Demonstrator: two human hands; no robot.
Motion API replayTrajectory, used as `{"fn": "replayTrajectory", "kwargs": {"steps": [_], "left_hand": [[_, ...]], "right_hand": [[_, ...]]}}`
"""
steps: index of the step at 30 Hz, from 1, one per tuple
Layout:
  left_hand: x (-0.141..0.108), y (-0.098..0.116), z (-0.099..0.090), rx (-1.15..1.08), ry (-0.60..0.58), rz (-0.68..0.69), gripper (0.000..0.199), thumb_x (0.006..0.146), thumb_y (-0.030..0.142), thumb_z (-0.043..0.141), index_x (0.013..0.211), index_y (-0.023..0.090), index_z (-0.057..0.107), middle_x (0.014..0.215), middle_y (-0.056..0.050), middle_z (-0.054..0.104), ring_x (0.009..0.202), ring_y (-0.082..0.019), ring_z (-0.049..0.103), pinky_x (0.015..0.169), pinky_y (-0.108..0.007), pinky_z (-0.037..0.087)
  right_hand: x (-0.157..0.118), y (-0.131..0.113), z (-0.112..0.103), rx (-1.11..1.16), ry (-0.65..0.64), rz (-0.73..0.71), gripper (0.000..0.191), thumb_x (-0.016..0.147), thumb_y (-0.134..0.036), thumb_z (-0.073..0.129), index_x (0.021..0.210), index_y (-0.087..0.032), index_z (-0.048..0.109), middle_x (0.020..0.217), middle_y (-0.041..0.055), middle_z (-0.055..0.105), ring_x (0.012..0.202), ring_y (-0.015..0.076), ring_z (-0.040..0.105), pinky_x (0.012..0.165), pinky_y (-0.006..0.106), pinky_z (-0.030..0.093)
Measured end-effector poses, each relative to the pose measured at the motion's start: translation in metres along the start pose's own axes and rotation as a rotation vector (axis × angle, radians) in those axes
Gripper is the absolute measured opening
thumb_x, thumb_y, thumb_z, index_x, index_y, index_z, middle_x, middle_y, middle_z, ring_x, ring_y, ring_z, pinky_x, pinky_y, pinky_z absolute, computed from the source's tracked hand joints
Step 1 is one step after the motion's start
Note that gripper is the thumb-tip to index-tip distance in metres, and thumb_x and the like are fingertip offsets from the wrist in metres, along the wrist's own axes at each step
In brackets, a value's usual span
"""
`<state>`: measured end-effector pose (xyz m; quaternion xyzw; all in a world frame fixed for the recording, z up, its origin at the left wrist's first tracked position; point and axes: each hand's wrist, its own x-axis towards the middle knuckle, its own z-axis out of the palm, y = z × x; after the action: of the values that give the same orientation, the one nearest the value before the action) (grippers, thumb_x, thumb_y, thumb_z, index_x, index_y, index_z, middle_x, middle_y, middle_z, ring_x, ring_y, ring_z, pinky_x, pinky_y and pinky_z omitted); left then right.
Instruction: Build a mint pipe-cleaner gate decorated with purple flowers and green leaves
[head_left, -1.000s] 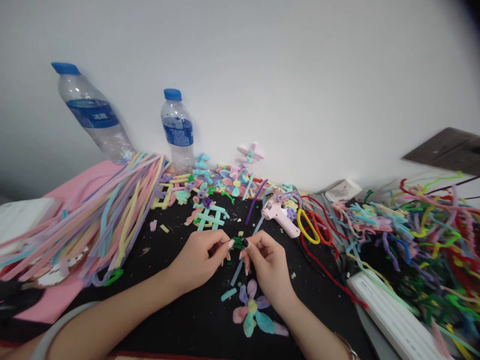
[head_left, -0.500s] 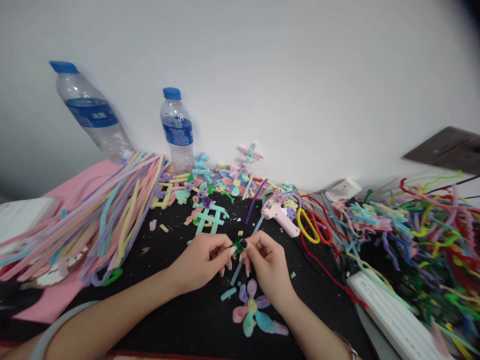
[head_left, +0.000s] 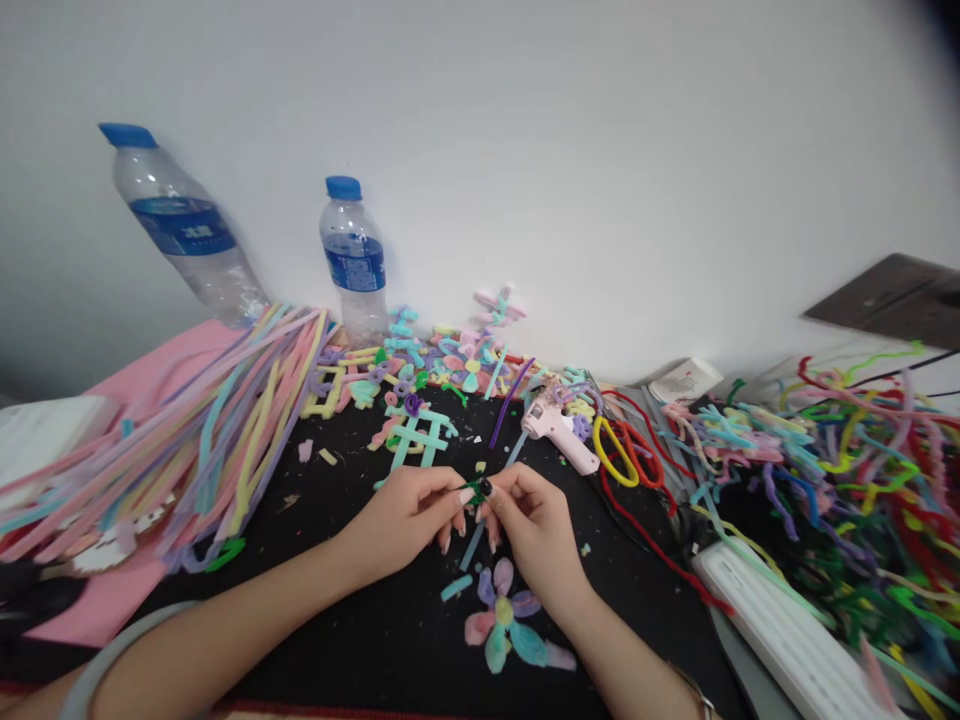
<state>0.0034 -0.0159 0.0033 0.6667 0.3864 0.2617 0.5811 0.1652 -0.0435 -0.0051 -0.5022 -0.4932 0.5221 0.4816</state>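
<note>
Both my hands meet over the black mat (head_left: pixel 352 620), pinching a small dark green fuzzy piece (head_left: pixel 475 487), perhaps pipe cleaner. My left hand (head_left: pixel 409 515) grips its left side between thumb and forefinger. From the right, my right hand (head_left: pixel 534 520) pinches it too; a dark, shiny spot shows at that thumb tip. Fingers hide most of the piece. Just below the hands lies a pastel fuzzy flower (head_left: pixel 504 610) with a yellow centre. Beside it is a short light-blue piece (head_left: pixel 456 588). A translucent glue stick (head_left: pixel 472 548) runs partly under the fingers.
A pink glue gun (head_left: pixel 561 438) and yellow-handled scissors (head_left: pixel 616 455) lie right of centre. Pastel pipe cleaners (head_left: pixel 225 420) spread at left, a coloured tangle (head_left: pixel 847 480) at right beside a white power strip (head_left: pixel 795 630). Two bottles (head_left: pixel 356 262) (head_left: pixel 184 225) stand by the wall.
Both hands stay in place with only small finger movements. The green piece shows less between the fingertips now. Nothing else has visibly moved.
</note>
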Motion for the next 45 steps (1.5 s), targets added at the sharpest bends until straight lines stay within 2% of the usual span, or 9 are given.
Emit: {"fn": "replayTrajectory", "kwargs": {"steps": [8, 12, 16, 20, 27, 32, 35, 38, 45], "left_hand": [[-0.001, 0.001, 0.002, -0.008, 0.079, 0.024, 0.030, 0.088, 0.031, 0.048, 0.065, 0.015, 0.058, 0.059, 0.002, 0.056, 0.049, -0.009, 0.051, 0.051, -0.020, 0.041], [-0.002, 0.002, 0.002, -0.008, 0.075, 0.027, 0.030, 0.088, 0.030, 0.047, 0.066, 0.014, 0.058, 0.059, 0.002, 0.056, 0.049, -0.009, 0.051, 0.052, -0.020, 0.042], [-0.002, 0.002, -0.003, -0.028, 0.018, 0.025, 0.030, 0.091, 0.034, 0.041, 0.082, 0.014, 0.062, 0.064, 0.000, 0.059, 0.055, -0.011, 0.056, 0.055, -0.022, 0.046], [-0.002, 0.004, -0.007, -0.019, 0.049, 0.027, 0.030, 0.091, 0.037, 0.040, 0.097, 0.015, 0.060, 0.061, 0.001, 0.058, 0.056, -0.012, 0.057, 0.055, -0.022, 0.047], [-0.003, 0.002, -0.002, 0.126, -0.011, 0.006, 0.034, 0.090, 0.035, 0.044, 0.064, 0.016, 0.054, 0.057, 0.003, 0.055, 0.046, -0.009, 0.052, 0.048, -0.019, 0.042], [-0.003, 0.002, -0.003, 0.208, 0.025, 0.052, 0.035, 0.091, 0.033, 0.042, 0.065, 0.016, 0.057, 0.054, 0.003, 0.054, 0.044, -0.008, 0.052, 0.049, -0.018, 0.042], [-0.003, 0.002, -0.004, 0.169, 0.066, 0.064, 0.020, 0.088, 0.030, 0.048, 0.089, 0.017, 0.063, 0.071, 0.000, 0.063, 0.051, -0.010, 0.058, 0.051, -0.019, 0.047], [-0.003, 0.000, -0.005, 0.098, 0.116, 0.079, 0.022, 0.084, 0.024, 0.053, 0.103, 0.018, 0.062, 0.083, -0.002, 0.069, 0.061, -0.012, 0.065, 0.058, -0.021, 0.052], [-0.002, -0.002, -0.003, 0.001, 0.175, 0.099, 0.016, 0.083, 0.024, 0.058, 0.089, 0.017, 0.071, 0.076, -0.001, 0.073, 0.070, -0.015, 0.069, 0.066, -0.022, 0.054]], "right_hand": [[0.000, 0.000, 0.000, -0.052, -0.054, 0.011, 0.027, 0.086, -0.039, 0.051, 0.068, -0.019, 0.051, 0.055, -0.0043, 0.051, 0.043, 0.0091, 0.043, 0.044, 0.021, 0.035], [-0.002, 0.002, -0.001, -0.252, -0.039, -0.046, 0.029, 0.090, -0.036, 0.045, 0.068, -0.019, 0.050, 0.055, -0.0047, 0.045, 0.047, 0.0095, 0.040, 0.045, 0.021, 0.032], [-0.003, 0.000, -0.006, -0.448, -0.028, -0.164, 0.031, 0.092, -0.031, 0.042, 0.064, -0.019, 0.047, 0.056, -0.0040, 0.044, 0.052, 0.0104, 0.040, 0.049, 0.021, 0.030], [-0.003, -0.004, -0.009, -0.515, -0.022, -0.239, 0.030, 0.092, -0.027, 0.040, 0.063, -0.020, 0.043, 0.056, -0.0038, 0.042, 0.052, 0.0111, 0.040, 0.050, 0.022, 0.030], [-0.004, -0.004, -0.007, -0.653, -0.056, -0.319, 0.027, 0.091, -0.020, 0.039, 0.064, -0.020, 0.039, 0.057, -0.0042, 0.037, 0.051, 0.0109, 0.037, 0.052, 0.023, 0.027], [-0.005, -0.003, -0.007, -0.682, -0.041, -0.329, 0.027, 0.091, -0.020, 0.038, 0.065, -0.020, 0.037, 0.058, -0.0042, 0.036, 0.052, 0.0111, 0.037, 0.053, 0.023, 0.027], [-0.005, -0.004, -0.009, -0.666, -0.014, -0.313, 0.027, 0.092, -0.021, 0.038, 0.065, -0.020, 0.038, 0.057, -0.0039, 0.038, 0.052, 0.0113, 0.038, 0.053, 0.023, 0.028], [-0.003, -0.004, -0.010, -0.646, 0.006, -0.295, 0.028, 0.092, -0.023, 0.038, 0.065, -0.020, 0.040, 0.057, -0.0035, 0.040, 0.052, 0.0113, 0.040, 0.052, 0.023, 0.029], [-0.004, -0.001, -0.008, -0.577, 0.052, -0.239, 0.029, 0.093, -0.028, 0.040, 0.066, -0.019, 0.048, 0.054, -0.0041, 0.043, 0.049, 0.0100, 0.041, 0.050, 0.022, 0.030]]}}
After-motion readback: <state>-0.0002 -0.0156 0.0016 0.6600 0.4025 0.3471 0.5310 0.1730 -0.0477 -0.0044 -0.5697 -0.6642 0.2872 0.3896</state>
